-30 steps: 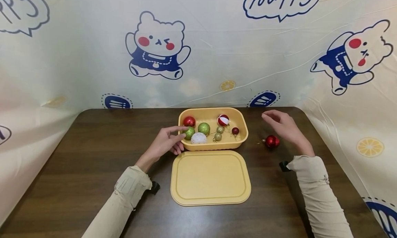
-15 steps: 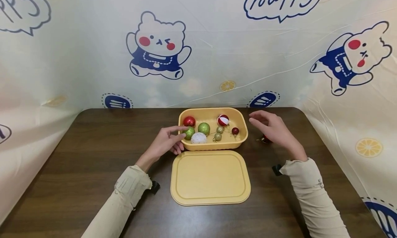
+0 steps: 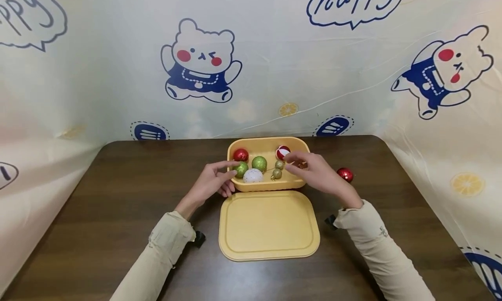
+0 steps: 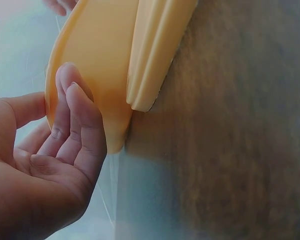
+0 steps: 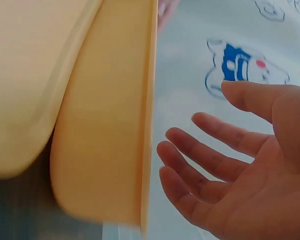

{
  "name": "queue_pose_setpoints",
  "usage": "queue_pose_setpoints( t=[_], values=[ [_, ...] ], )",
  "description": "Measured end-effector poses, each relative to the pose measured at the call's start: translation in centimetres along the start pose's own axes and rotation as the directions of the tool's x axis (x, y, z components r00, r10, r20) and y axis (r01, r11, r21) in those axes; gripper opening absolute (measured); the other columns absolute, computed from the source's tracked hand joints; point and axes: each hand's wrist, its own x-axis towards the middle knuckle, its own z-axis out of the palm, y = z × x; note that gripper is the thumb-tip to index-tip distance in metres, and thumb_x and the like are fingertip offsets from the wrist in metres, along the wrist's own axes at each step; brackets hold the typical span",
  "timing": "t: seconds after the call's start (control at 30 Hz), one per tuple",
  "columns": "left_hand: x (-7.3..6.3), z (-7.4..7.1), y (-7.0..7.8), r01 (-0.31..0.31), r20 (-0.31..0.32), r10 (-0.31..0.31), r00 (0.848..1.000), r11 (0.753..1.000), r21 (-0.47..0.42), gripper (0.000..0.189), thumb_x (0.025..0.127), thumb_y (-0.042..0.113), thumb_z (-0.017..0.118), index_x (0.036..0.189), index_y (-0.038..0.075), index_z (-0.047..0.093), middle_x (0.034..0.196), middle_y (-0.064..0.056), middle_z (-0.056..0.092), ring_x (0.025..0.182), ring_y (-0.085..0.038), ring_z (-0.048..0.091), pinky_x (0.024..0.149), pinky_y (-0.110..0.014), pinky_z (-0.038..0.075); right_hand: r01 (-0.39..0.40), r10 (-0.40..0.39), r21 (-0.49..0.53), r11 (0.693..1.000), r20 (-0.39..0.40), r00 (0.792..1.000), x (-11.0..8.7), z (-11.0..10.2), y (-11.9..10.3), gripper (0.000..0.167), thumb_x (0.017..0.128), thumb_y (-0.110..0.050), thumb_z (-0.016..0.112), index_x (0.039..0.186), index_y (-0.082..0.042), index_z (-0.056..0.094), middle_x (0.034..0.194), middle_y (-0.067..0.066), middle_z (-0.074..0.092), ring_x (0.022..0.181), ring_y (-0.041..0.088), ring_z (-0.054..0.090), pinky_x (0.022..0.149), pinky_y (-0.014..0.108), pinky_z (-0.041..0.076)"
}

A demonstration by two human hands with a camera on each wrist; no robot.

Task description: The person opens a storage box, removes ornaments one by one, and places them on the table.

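A yellow box [image 3: 266, 187] with Christmas baubles stands near the back of the table. Its left front corner is held by the left hand [image 3: 209, 183], thumb and index over the rim, the other fingers curled against the outer wall [image 4: 115, 60]. Inside lie a red bauble [image 3: 240, 154], green glitter baubles [image 3: 259, 163], a speckled white one [image 3: 253, 175], small gold ones [image 3: 276, 174] and a red-and-white one [image 3: 283, 152]. Over the right end hovers the right hand [image 3: 319, 174], fingers relaxed and holding nothing; it hides part of the contents. Another red bauble [image 3: 345, 174] lies on the table to its right.
In front of the box a yellow lid [image 3: 269, 227] lies flat on the dark wooden table [image 3: 117, 205]. Behind and at both sides hangs a pale printed sheet [image 3: 266, 83] with bear drawings. Each cuff carries a black strap piece.
The right hand has moved left, from beside the red bauble on the table to over the box's right end. The left hand keeps its place at the box corner.
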Motion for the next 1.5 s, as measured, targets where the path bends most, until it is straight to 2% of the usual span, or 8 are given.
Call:
queue_pose_setpoints(
  t=[0.17, 0.33, 0.43, 0.67, 0.9, 1.03, 1.2, 1.5],
  values=[
    [0.3, 0.7, -0.5, 0.005, 0.008, -0.005, 1.000, 1.000, -0.023, 0.039, 0.101, 0.020, 0.061, 0.138, 0.010, 0.059, 0.071, -0.019, 0.069, 0.052, -0.019, 0.063, 0.052, -0.032, 0.056, 0.042, -0.044, 0.029, 0.999, 0.054, 0.998, 0.6, 1.2, -1.0, 0.028, 0.099, -0.027, 0.065, 0.121, -0.010, 0.067, 0.110, 0.002, 0.067, 0.103, 0.020, 0.062, 0.086, 0.040, 0.052],
    [0.5, 1.1, -0.4, -0.001, 0.005, 0.001, 1.000, 1.000, -0.027, 0.037, 0.101, 0.021, 0.062, 0.137, 0.012, 0.060, 0.070, -0.019, 0.068, 0.051, -0.019, 0.062, 0.051, -0.031, 0.056, 0.092, -0.094, 0.028, 0.995, 0.059, 0.994, 1.2, 1.9, -1.6, 0.030, 0.098, -0.025, 0.065, 0.121, -0.006, 0.067, 0.112, 0.005, 0.067, 0.101, 0.023, 0.063, 0.089, 0.042, 0.052],
    [0.6, 1.2, -0.3, -0.005, 0.020, 0.006, 1.000, 1.000, -0.024, 0.038, 0.101, 0.022, 0.062, 0.137, 0.012, 0.060, 0.071, -0.019, 0.069, 0.052, -0.019, 0.063, 0.052, -0.031, 0.056, 0.101, -0.102, 0.020, 0.995, 0.060, 0.993, 1.9, 2.7, -1.7, 0.031, 0.097, -0.023, 0.067, 0.121, -0.003, 0.067, 0.114, 0.008, 0.068, 0.099, 0.023, 0.064, 0.088, 0.041, 0.054],
    [0.6, 0.7, 0.1, -0.022, 0.004, 0.022, 1.000, 1.000, -0.019, 0.036, 0.101, 0.021, 0.062, 0.136, 0.012, 0.061, 0.070, -0.019, 0.068, 0.051, -0.020, 0.062, 0.051, -0.033, 0.057, 0.130, -0.140, 0.072, 0.989, 0.145, 0.980, 4.4, 5.7, -1.6, 0.033, 0.100, -0.025, 0.063, 0.125, -0.004, 0.064, 0.118, 0.008, 0.067, 0.104, 0.020, 0.062, 0.093, 0.044, 0.051],
    [0.4, 0.2, 0.0, -0.025, 0.015, 0.026, 1.000, 1.000, -0.017, 0.038, 0.101, 0.023, 0.061, 0.138, 0.011, 0.060, 0.071, -0.019, 0.069, 0.053, -0.020, 0.064, 0.053, -0.034, 0.057, 0.071, -0.090, 0.139, 0.988, 0.134, 0.987, 5.3, 7.1, -0.8, 0.027, 0.092, -0.016, 0.074, 0.117, -0.009, 0.068, 0.112, 0.001, 0.067, 0.094, 0.020, 0.064, 0.084, 0.036, 0.053],
    [-0.1, -0.2, 0.0, -0.015, -0.016, 0.014, 1.000, 1.000, -0.025, 0.037, 0.102, 0.023, 0.061, 0.137, 0.011, 0.060, 0.069, -0.018, 0.068, 0.052, -0.020, 0.064, 0.052, -0.033, 0.057, 0.075, -0.106, 0.199, 0.977, 0.151, 0.983, 5.7, 7.5, -0.7, 0.031, 0.091, -0.019, 0.075, 0.120, -0.009, 0.068, 0.115, 0.002, 0.068, 0.102, 0.019, 0.063, 0.089, 0.042, 0.053],
    [0.1, 0.1, -0.4, -0.004, 0.004, 0.004, 1.000, 0.999, -0.035, 0.039, 0.102, 0.027, 0.060, 0.138, 0.012, 0.059, 0.070, -0.017, 0.069, 0.054, -0.019, 0.064, 0.054, -0.035, 0.057, 0.061, -0.090, 0.196, 0.979, 0.146, 0.985, 5.6, 7.5, -0.4, 0.033, 0.089, -0.020, 0.077, 0.119, -0.008, 0.069, 0.115, 0.004, 0.069, 0.109, 0.019, 0.062, 0.095, 0.047, 0.052],
    [0.3, 0.2, -0.5, -0.007, 0.004, 0.007, 1.000, 0.999, -0.044, 0.038, 0.102, 0.024, 0.060, 0.138, 0.010, 0.059, 0.069, -0.017, 0.068, 0.053, -0.020, 0.064, 0.054, -0.036, 0.058, 0.055, -0.085, 0.197, 0.979, 0.149, 0.985, 5.6, 7.4, -0.1, 0.031, 0.088, -0.016, 0.079, 0.116, -0.007, 0.069, 0.093, 0.008, 0.066, 0.086, 0.023, 0.064, 0.081, 0.035, 0.055]
  ],
)
